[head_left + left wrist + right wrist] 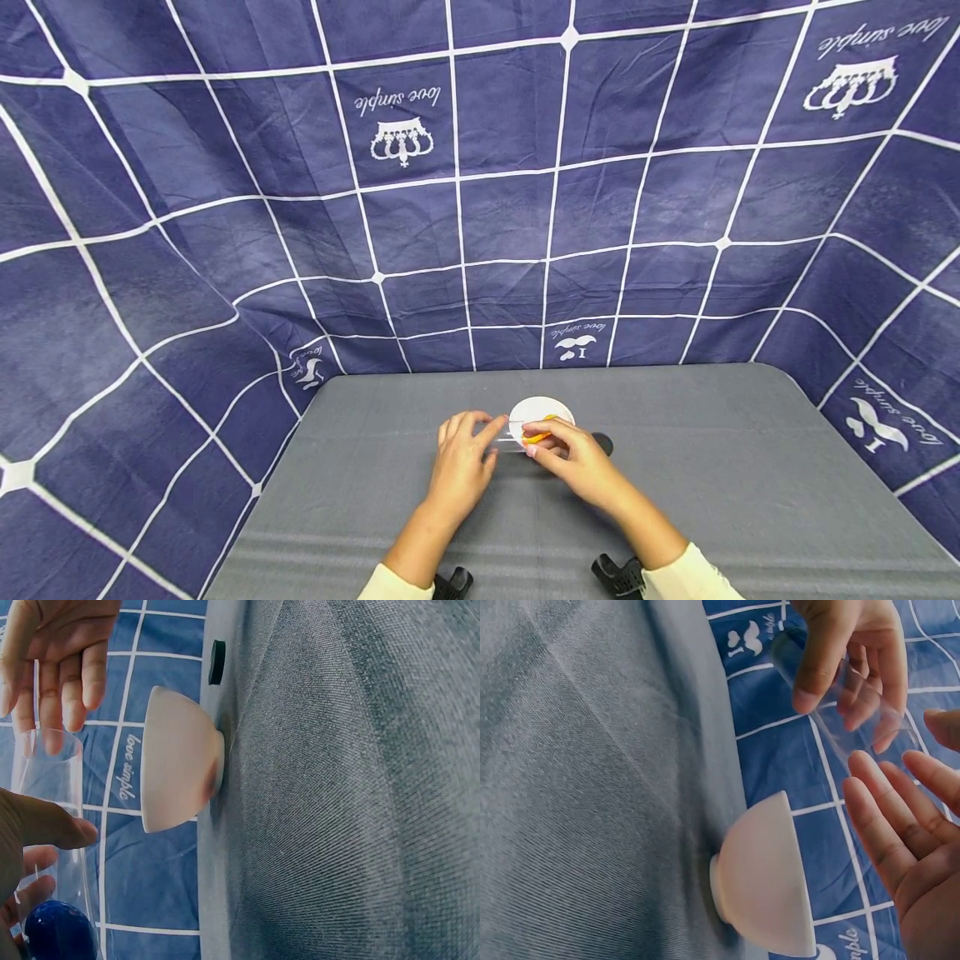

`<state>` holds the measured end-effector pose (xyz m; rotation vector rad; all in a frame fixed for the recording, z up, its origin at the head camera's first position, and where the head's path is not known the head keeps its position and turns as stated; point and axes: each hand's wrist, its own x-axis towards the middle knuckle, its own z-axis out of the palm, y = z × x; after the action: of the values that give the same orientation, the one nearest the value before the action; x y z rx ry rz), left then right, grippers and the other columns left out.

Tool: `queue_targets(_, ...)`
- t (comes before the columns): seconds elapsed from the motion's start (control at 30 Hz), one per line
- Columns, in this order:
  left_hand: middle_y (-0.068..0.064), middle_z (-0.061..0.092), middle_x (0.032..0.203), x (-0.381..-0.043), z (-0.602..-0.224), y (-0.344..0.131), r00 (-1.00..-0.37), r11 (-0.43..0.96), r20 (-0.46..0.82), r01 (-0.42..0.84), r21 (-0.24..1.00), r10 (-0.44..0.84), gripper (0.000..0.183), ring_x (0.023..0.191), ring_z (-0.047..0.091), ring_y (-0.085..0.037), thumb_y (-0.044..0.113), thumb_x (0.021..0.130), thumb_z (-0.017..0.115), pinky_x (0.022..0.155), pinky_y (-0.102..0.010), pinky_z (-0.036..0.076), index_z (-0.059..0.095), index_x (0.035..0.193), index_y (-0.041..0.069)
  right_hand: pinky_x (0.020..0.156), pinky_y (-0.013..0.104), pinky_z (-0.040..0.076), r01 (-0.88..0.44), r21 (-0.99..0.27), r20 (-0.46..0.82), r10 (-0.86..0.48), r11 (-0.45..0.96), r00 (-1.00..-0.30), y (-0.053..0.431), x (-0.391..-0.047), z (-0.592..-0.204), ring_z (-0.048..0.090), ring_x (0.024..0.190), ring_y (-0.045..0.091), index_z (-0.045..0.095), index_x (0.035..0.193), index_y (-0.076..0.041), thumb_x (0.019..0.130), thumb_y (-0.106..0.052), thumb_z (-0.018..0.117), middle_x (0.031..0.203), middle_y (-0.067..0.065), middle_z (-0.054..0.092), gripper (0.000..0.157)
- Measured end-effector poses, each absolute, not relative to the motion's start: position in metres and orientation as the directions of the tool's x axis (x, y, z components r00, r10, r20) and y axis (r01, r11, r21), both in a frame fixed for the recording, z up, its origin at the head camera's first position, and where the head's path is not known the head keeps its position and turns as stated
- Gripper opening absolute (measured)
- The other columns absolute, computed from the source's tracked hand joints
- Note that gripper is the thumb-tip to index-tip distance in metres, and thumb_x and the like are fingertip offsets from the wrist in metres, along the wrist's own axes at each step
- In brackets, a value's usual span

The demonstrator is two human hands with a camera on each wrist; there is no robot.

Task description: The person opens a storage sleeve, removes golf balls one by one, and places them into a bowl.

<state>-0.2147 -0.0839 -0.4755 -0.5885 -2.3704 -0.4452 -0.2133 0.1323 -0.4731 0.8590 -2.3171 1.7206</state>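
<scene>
My left hand (459, 462) grips a clear plastic tube (64, 769), thumb on one side and fingers on the other. In the left wrist view a dark blue ball (60, 930) sits inside its far end. The right hand (577, 462) has its fingers extended, with fingertips right at the tube's mouth; its palm (937, 892) holds nothing. Behind and below the hands a white bowl (765, 881) stands upright on the grey table. Something orange (537, 437) overlaps the bowl in the head view, partly hidden by the right fingers.
To the right of the bowl lies a small dark disc (602, 443) on the grey-covered table (697, 467). A blue curtain (510, 217) with white lines hangs behind the table and along both sides. Black straps (618, 575) show near both wrists.
</scene>
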Motion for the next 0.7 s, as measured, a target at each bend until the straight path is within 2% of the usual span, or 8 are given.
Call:
queue_targets(0.27,0.0,0.065,0.113,-0.213,-0.477,-0.083,-0.673,0.848,0.67,0.516,0.12,0.315,0.063,0.111,0.059,-0.024,0.005,0.066,0.088,0.1,-0.045,0.042,0.072,0.123,0.026,0.082,0.024,0.059,-0.46,-0.868,0.388,-0.323,0.187,-0.863,0.13,-0.212,-0.482,0.071,0.096,0.012,0.061,0.128,0.004,0.093,-0.015,0.072,0.123,0.021,0.065,0.041)
queue_targets(0.47,-0.001,0.065,0.114,-0.211,-0.477,-0.082,-0.68,0.853,0.655,0.512,0.104,0.329,0.063,0.112,0.059,-0.024,0.004,0.067,0.088,0.1,-0.045,0.042,0.071,0.123,0.028,0.082,0.021,0.058,-0.382,-0.912,0.329,-0.291,0.149,-0.898,0.13,-0.212,-0.49,0.069,0.098,0.008,0.058,0.131,0.004,0.093,-0.014,0.072,0.127,0.023,0.062,0.045)
queue_targets(0.7,0.0,0.065,0.114,-0.209,-0.476,-0.08,-0.667,0.851,0.658,0.52,0.077,0.348,0.066,0.112,0.059,-0.024,0.003,0.067,0.086,0.1,-0.045,0.041,0.07,0.124,0.03,0.08,0.017,0.056,-0.358,-0.93,0.324,-0.281,0.079,-0.903,0.129,-0.211,-0.495,0.065,0.094,-0.002,0.056,0.132,0.007,0.092,0.001,0.068,0.126,0.033,0.06,0.043)
